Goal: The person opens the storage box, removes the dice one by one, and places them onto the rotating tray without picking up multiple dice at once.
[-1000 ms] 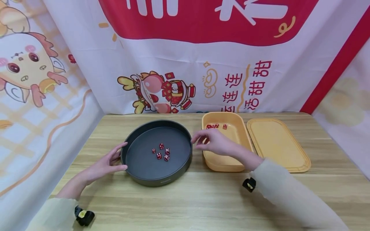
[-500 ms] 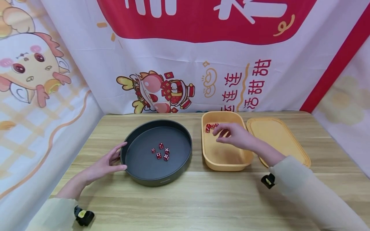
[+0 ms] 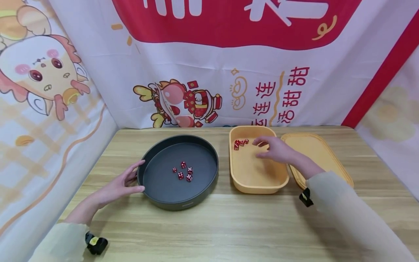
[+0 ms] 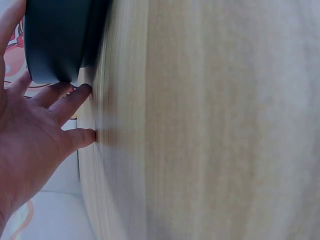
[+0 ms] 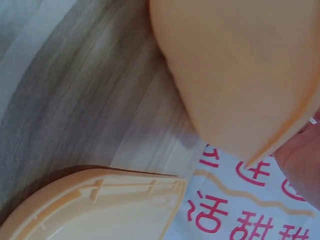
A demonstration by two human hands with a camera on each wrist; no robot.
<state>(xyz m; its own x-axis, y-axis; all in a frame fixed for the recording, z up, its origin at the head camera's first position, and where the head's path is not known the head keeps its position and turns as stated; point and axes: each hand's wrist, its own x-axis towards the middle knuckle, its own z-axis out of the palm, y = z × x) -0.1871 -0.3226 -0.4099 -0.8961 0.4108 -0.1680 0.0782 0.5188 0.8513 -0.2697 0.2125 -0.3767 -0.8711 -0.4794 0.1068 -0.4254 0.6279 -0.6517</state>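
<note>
A round dark-grey pan (image 3: 162,185) stands on the table with several red dice (image 3: 183,171) loosely grouped on its floor. My left hand (image 3: 119,187) rests against the pan's left side, its fingers and thumb spread. In the left wrist view, the straight fingers of the left hand (image 4: 42,117) touch the table and the pan wall. Over the orange-yellow box (image 3: 256,189) hangs my right hand (image 3: 276,148), thumb and fingers parted, nothing visible between them. Beside its fingertips, more red dice (image 3: 240,143) lie in the box's far left corner. The right wrist view shows mostly the box's outer wall (image 5: 240,75).
The box's flat lid (image 3: 314,149) lies on the table to the right of the box, partly under the right forearm. A printed cloth (image 3: 203,65) hangs behind the table's back edge. Wood-grain tabletop (image 3: 196,233) extends in front of the pan and box.
My right hand has moved from the pan's right rim rightward to above the box, and its thumb and fingers have parted. The left hand and the dice in the pan have stayed put.
</note>
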